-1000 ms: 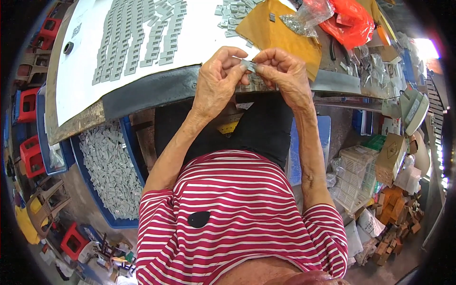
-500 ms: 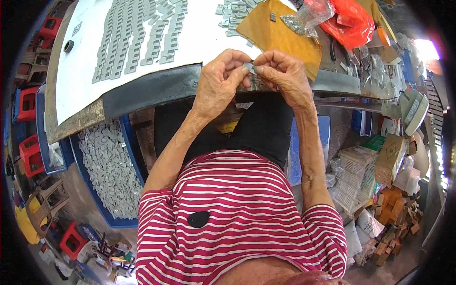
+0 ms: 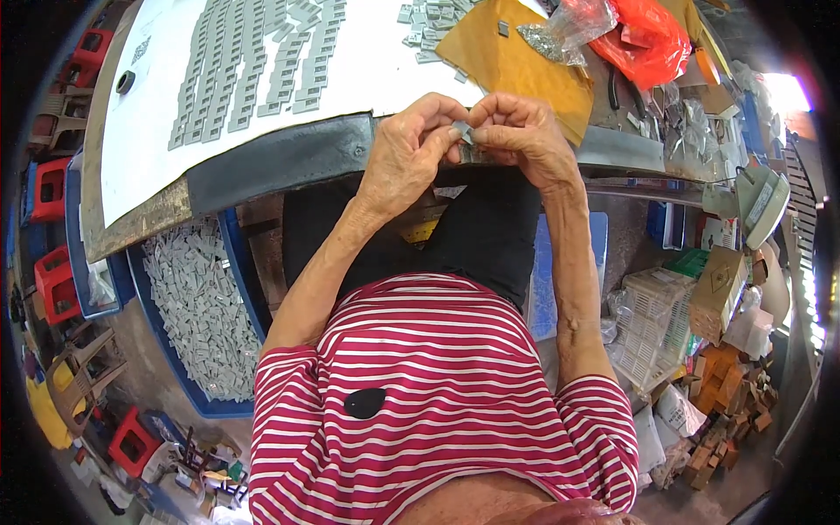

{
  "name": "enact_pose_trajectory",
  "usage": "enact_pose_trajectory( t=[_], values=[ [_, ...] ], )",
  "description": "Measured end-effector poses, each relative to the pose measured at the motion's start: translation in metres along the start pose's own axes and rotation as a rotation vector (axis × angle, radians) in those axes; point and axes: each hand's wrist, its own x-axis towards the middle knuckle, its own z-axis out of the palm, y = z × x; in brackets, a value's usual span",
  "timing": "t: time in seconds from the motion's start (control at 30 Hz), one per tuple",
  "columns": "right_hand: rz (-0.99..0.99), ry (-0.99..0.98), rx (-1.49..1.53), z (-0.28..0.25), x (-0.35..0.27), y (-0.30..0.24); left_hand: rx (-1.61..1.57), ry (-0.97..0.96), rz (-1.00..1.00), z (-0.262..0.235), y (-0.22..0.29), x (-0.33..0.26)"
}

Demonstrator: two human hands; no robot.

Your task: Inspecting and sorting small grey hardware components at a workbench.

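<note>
Grey flat plastic piece (image 3: 464, 133) | pinched by both hands — left hand (image 3: 409, 156), right hand (image 3: 518, 138) | at the table edge (image 3: 280, 162)

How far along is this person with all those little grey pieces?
Done: many grey pieces lie in neat rows on the white sheet. In hand: the left hand and right hand pinch one small grey piece between them at the table edge. Left: a loose pile on the table and a blue tub heaped with more.
</note>
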Motion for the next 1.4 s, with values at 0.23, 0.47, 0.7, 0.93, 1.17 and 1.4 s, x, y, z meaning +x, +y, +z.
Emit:
enact_pose_trajectory(
  t=[0.23, 0.47, 0.7, 0.93, 1.17, 1.4],
  values=[
    [0.022, -0.073, 0.081, -0.004, 0.0, -0.001, -0.005, 0.062, 0.104, 0.005, -0.006, 0.0],
    [-0.02, -0.049, -0.032, -0.002, -0.002, 0.0, -0.06, 0.054, 0.049, 0.005, -0.004, -0.002],
    [-0.037, 0.01, -0.019, 0.005, -0.002, 0.004, -0.195, 0.051, -0.043, 0.004, -0.004, 0.001],
    [-0.144, 0.148, -0.168, 0.012, -0.005, 0.01, -0.264, 0.093, -0.037, 0.004, -0.006, 0.002],
    [-0.152, 0.115, -0.173, 0.009, -0.008, 0.007, -0.282, 0.098, -0.04, 0.004, -0.004, 0.002],
    [-0.196, 0.119, -0.321, 0.015, -0.011, 0.006, -0.221, 0.099, -0.026, 0.005, -0.004, 0.0]
  ],
)
